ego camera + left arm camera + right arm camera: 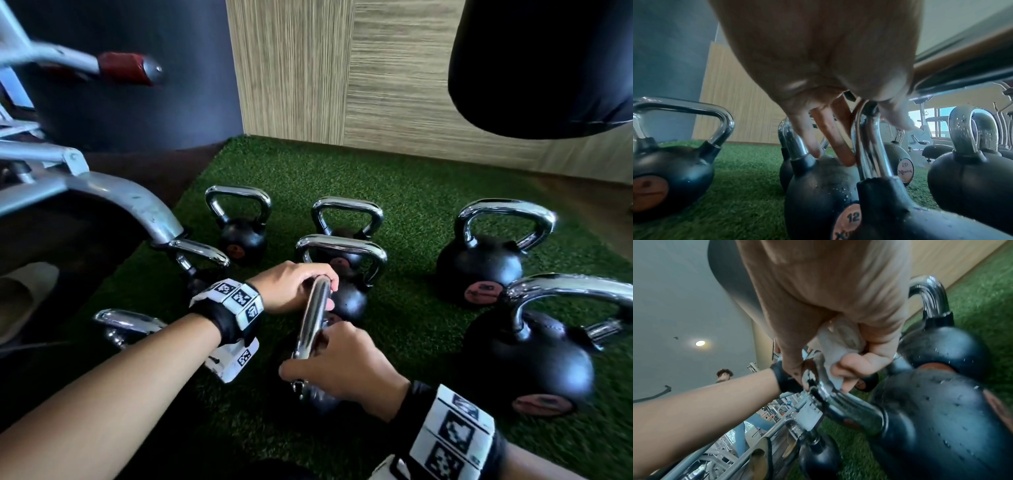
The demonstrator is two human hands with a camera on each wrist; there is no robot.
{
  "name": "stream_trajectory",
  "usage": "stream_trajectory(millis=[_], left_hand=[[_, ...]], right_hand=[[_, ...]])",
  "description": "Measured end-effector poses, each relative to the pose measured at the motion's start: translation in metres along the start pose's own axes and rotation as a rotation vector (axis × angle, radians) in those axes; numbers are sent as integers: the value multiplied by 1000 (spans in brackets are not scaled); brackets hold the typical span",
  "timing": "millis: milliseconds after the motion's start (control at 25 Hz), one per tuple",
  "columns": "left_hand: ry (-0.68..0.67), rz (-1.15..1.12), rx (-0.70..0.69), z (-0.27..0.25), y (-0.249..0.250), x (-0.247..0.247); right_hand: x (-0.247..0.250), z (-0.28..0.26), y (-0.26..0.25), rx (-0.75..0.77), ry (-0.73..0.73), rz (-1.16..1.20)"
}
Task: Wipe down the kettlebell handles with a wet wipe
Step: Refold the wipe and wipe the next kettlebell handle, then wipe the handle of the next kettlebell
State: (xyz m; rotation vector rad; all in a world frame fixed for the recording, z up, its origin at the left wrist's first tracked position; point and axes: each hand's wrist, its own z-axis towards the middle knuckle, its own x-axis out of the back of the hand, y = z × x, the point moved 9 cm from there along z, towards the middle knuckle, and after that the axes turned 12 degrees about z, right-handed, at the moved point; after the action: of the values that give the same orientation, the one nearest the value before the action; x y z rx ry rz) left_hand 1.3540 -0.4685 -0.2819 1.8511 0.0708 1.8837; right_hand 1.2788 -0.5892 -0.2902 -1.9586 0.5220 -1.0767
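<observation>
A black kettlebell (322, 401) stands on green turf close in front of me, its chrome handle (313, 318) running away from me. My left hand (329, 291) grips the far end of that handle; in the left wrist view its fingers (816, 139) hang down one side of the handle (867, 146) and the thumb the other. My right hand (329, 359) is closed round the near end. In the right wrist view a crumpled white wet wipe (838, 340) is bunched in this hand (842, 369) against the handle (855, 408). Water drops dot the kettlebell body (941, 418).
Several more chrome-handled kettlebells stand on the turf (394, 178): two big ones at right (486, 260) (534, 349), smaller ones behind (239, 219) and at left (126, 325). A grey machine frame (102, 192) crowds the left. A black punch bag (541, 65) hangs at upper right.
</observation>
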Motion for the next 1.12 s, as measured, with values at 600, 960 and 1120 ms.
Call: stream_trajectory(millis=[600, 960, 1120], left_hand=[[194, 38, 393, -121, -45, 32], [130, -141, 369, -185, -36, 13], [46, -233, 357, -232, -34, -24]], right_hand=[[70, 11, 13, 132, 36, -20], [93, -32, -13, 47, 302, -219], [68, -81, -39, 4, 256, 41]])
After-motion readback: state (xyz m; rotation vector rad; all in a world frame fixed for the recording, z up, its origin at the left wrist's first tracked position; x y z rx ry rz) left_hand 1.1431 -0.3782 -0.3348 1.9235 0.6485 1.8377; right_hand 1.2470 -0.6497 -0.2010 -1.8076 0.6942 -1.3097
